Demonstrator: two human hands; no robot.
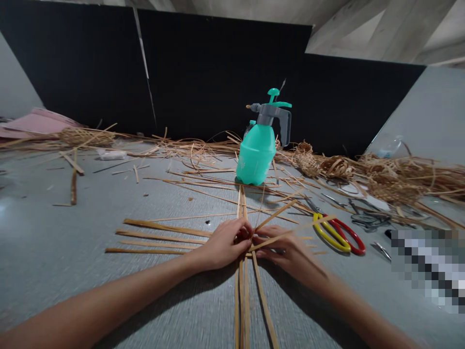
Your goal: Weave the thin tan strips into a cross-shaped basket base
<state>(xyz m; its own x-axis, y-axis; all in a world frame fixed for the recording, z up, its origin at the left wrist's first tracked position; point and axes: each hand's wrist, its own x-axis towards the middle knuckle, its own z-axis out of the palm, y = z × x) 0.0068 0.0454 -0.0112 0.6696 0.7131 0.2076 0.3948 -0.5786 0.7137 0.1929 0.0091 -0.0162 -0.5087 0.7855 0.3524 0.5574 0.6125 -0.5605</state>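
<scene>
Flat rattan-like strips (242, 300) lie crossed on the grey table, some running toward me and others out to the left. At the crossing, my left hand (225, 245) is closed, its thumb and fingers pinching the strips. My right hand (285, 249) meets it from the other side, fingers bent around the same crossing, with a pale strip (312, 223) slanting up across it. Another strip (276, 214) rises to the upper right between the hands. The fingertips partly hide the crossing itself.
A teal spray bottle (256, 155) stands beyond the hands. Scissors (336, 235) with one yellow and one red handle lie to the right, near small metal tools (366, 215). Woven pieces (395, 179) and loose strips line the back by a black panel (218, 72).
</scene>
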